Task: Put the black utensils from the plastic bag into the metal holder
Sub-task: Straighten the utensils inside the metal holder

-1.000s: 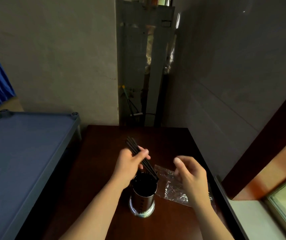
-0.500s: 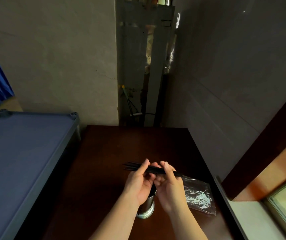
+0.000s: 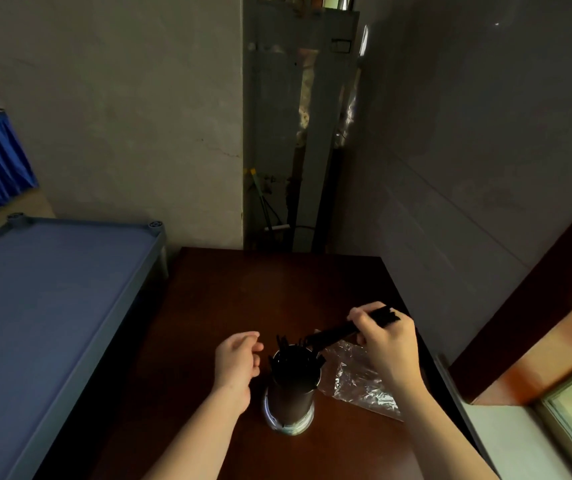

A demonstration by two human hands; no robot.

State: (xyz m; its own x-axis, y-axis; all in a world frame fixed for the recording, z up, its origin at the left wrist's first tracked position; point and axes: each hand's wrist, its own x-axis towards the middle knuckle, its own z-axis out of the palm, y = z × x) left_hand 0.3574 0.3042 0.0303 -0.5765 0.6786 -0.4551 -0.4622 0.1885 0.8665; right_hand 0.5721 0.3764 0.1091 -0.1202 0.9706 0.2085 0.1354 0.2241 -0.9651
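- The metal holder [image 3: 292, 393] stands upright on the dark wooden desk [image 3: 229, 306], a cylinder on a wider shiny base.
- Several black utensils [image 3: 295, 355] already stand inside it, their tips poking just above the rim; the dim light makes it hard to count them.
- The plastic bag [image 3: 360, 382] lies crumpled and flat on the desk just right of the holder, partly under the right forearm. Whether anything is left in it cannot be told.
- The right hand [image 3: 386, 344] is closed around a bundle of black utensils [image 3: 340, 332].
- That bundle's long axis slopes down from upper right, behind the fingers, to lower left, with the lower ends at the holder's mouth.
- The left hand [image 3: 237, 358] hangs just left of the holder, fingers loosely curled, holding nothing and not touching it.
- A blue bed [image 3: 45, 289] sits left of the desk.
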